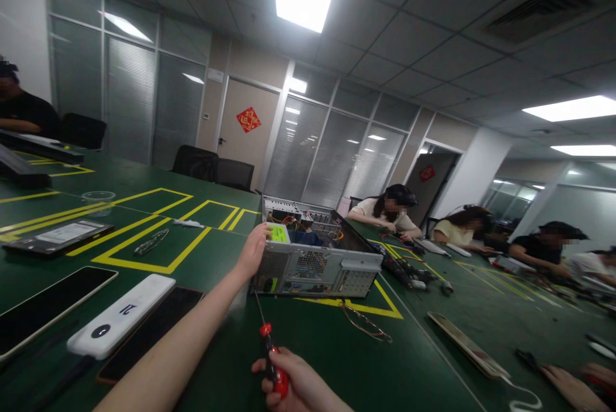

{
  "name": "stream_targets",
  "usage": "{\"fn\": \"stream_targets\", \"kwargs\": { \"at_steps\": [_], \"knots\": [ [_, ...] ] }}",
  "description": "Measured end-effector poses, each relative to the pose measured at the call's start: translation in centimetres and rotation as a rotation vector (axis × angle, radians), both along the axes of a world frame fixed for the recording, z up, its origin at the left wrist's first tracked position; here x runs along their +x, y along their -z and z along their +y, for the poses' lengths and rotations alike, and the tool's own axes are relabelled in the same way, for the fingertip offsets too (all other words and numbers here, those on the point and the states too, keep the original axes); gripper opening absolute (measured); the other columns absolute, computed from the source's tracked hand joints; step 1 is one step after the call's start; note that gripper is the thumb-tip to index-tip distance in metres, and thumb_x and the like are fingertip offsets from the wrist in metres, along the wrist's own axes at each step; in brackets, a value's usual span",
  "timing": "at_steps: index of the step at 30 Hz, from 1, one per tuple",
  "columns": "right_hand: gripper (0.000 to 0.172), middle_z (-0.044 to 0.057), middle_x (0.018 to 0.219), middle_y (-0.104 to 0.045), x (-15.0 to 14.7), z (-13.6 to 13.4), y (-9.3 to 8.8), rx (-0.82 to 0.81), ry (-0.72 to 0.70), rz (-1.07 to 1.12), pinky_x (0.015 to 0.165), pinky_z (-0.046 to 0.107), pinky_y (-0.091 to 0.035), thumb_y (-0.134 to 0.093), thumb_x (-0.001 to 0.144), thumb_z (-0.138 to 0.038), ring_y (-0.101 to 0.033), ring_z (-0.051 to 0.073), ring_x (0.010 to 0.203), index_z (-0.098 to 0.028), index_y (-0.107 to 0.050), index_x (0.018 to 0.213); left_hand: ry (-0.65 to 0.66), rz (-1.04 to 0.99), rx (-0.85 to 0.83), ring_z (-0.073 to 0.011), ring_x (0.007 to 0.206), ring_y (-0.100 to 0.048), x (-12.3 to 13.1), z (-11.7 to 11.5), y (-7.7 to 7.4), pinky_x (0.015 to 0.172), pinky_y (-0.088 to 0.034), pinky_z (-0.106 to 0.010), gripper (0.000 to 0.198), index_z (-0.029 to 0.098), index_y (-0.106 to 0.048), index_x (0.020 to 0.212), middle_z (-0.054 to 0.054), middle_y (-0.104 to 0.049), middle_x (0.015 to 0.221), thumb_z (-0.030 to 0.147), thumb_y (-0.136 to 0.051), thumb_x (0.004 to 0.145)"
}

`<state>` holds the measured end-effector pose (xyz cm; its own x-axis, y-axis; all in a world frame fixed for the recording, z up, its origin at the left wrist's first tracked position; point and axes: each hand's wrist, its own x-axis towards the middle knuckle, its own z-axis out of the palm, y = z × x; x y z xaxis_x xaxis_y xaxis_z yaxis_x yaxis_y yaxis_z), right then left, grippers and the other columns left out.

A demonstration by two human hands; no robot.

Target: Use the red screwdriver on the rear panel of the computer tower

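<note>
An open metal computer case (317, 267) lies on the green table with its ports side facing me. My left hand (253, 251) grips the case's near left corner, its fingertips over the edge beside a power supply (278, 233) with a yellow-green label. Wires and boards show inside the case. Lower down, my right hand (293, 377) is wrapped round the red and black handle of a screwdriver (266, 330). The shaft points up at the case's lower left corner; whether the tip touches it I cannot tell.
Left of my arm lie a hard drive (58, 235), phones (52, 306) and a white power bank (122, 316). Loose cables (366, 325) sit before the case. Another phone (466, 344) is on the right. Several people work along the table; a co-worker's hands (577, 386) show at lower right.
</note>
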<state>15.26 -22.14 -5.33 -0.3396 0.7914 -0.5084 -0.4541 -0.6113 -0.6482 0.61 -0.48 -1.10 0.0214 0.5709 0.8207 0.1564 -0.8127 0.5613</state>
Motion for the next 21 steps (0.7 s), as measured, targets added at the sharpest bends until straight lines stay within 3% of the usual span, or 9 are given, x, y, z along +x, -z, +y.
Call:
{"fn": "stream_targets", "kwargs": {
  "at_steps": [3, 8, 15, 21],
  "knots": [
    [0.016, 0.004, 0.069, -0.064, -0.3, 0.0, -0.3, -0.134, 0.056, 0.067, 0.047, 0.014, -0.033, -0.067, 0.088, -0.025, -0.053, 0.007, 0.053, -0.015, -0.059, 0.079, 0.003, -0.004, 0.006, -0.0265, 0.131, -0.056, 0.0, 0.0, 0.0, 0.117, -0.041, -0.049, 0.051, 0.021, -0.064, 0.094, -0.012, -0.068, 0.120, 0.056, -0.027, 0.102],
    [0.027, 0.002, 0.062, -0.057, -0.7, -0.1, -0.4, -0.150, 0.142, 0.076, 0.050, 0.014, -0.036, -0.056, 0.096, -0.027, -0.050, 0.007, 0.052, -0.013, -0.060, 0.073, 0.006, -0.019, 0.010, -0.0266, 0.129, -0.057, 0.1, 0.1, 0.1, 0.117, -0.041, -0.049, 0.053, 0.021, -0.064, 0.094, -0.013, -0.069, 0.117, 0.057, -0.026, 0.102],
    [0.024, -0.002, 0.063, -0.054, -1.9, 0.4, 0.6, -0.078, 0.218, 0.010, 0.047, 0.013, -0.032, -0.070, 0.088, -0.027, -0.047, 0.006, 0.051, -0.018, -0.054, 0.073, 0.005, -0.018, -0.005, -0.0265, 0.130, -0.056, 0.1, 0.1, 0.1, 0.117, -0.040, -0.049, 0.053, 0.022, -0.064, 0.094, -0.012, -0.068, 0.119, 0.058, -0.027, 0.101],
    [0.024, -0.002, 0.059, -0.053, -3.7, 0.8, 0.5, -0.202, 0.227, -0.007, 0.044, 0.011, -0.035, -0.064, 0.093, -0.028, -0.046, 0.005, 0.047, -0.019, -0.053, 0.073, -0.002, -0.021, -0.002, -0.0261, 0.130, -0.056, 0.1, 0.2, 0.1, 0.117, -0.040, -0.048, 0.052, 0.022, -0.064, 0.093, -0.012, -0.068, 0.119, 0.057, -0.027, 0.102]
  ]
}}
